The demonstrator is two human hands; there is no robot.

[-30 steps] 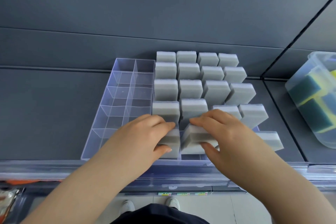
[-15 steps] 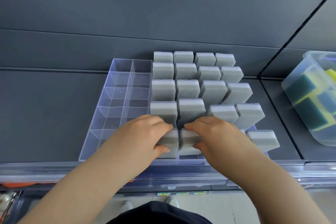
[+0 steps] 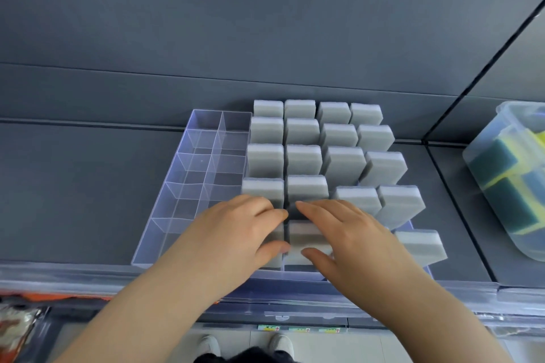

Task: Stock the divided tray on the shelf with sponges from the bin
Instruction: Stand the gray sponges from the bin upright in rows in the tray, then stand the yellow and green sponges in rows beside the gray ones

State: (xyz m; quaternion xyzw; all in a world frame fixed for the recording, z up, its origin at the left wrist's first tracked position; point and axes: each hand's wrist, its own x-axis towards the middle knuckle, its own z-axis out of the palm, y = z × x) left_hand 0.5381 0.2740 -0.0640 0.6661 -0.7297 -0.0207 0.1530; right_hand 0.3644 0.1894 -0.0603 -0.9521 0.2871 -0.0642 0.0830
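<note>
A clear divided tray lies on the dark shelf. Its right columns hold several upright grey sponges, while its two left columns are bare. In the front row my left hand grips a grey sponge, mostly hidden under my fingers, with my thumb on its near face. Beside it, my right hand presses a second grey sponge with fairly straight fingers on top and the thumb touching its front. The clear bin at the right holds green-and-yellow sponges.
Another grey sponge stands at the tray's front right corner. A clear rail runs along the shelf's front edge. Orange packaging shows on a lower level at the left. A dark back wall rises behind the tray.
Both hands pushed their sponges down into the front row. My right fingers went from curled round their sponge to lying straighter on top of it. The camera shifted slightly.
</note>
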